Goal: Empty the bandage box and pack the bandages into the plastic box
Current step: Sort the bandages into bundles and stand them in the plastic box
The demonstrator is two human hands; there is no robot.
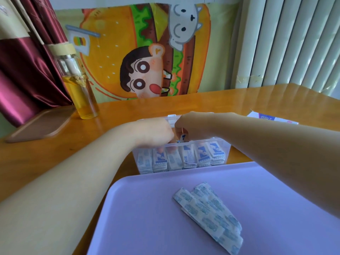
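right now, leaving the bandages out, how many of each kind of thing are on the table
trays: 2 (purple tray, brown tray)
boxes: 2 (clear plastic box, cardboard bandage box)
bottles: 1 (glass bottle)
total: 5

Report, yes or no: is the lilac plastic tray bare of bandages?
No, a loose pile of white-and-blue wrapped bandages lies on the lilac plastic tray.
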